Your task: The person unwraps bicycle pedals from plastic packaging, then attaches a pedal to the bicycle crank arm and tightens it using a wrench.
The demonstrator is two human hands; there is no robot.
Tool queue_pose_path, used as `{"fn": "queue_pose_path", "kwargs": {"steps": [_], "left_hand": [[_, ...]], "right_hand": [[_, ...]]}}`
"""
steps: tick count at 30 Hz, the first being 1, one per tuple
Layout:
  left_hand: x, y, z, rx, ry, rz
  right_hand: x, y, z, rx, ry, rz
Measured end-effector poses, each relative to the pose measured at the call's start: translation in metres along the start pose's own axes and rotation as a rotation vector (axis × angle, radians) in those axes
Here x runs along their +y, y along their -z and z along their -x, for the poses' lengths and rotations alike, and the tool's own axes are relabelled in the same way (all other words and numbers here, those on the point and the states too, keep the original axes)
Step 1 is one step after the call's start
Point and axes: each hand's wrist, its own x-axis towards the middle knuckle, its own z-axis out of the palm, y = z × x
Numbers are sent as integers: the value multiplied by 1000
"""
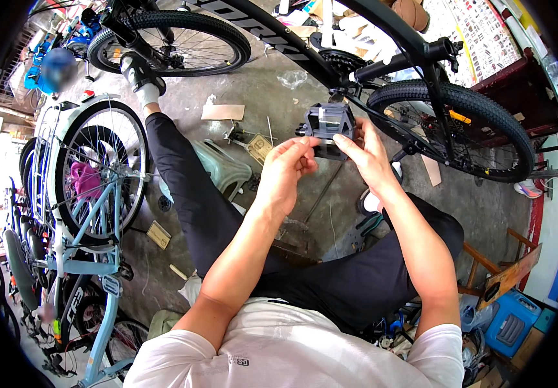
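My right hand [367,150] is closed round a black bicycle pedal pair [330,118], stacked together and bound with shiny clear wrap. Its thumb presses on the near side of the bundle. The fingers of my left hand [288,169] are pinched at the bundle's near left corner, on what looks like a thin strip of clear tape [323,141] stretching toward my right thumb. Just beyond the pedals is the crank area of a black mountain bike [334,71].
On the left stands a light blue bicycle [107,213] near several others. A pale green plastic stool [217,165] is beside my left leg. Cardboard pieces [223,112] and tools lie on the concrete floor. A blue case [512,323] sits at the lower right by a wooden stool [499,275].
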Motion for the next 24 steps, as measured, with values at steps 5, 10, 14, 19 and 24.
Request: {"fn": "queue_pose_path", "kwargs": {"steps": [5,10,14,19,24], "left_hand": [[-1,4,-2,-46,-25,113],[5,-3,2,-73,0,-43],[-7,16,-7,-134,18,176],[-10,11,-6,-43,2,125],[-2,7,-1,-34,-51,99]], "right_hand": [[-5,3,-1,-48,-63,45],[3,3,-2,-31,0,59],[4,0,-3,3,38,35],[0,1,-2,-22,58,63],[-5,0,4,-59,108,81]]}}
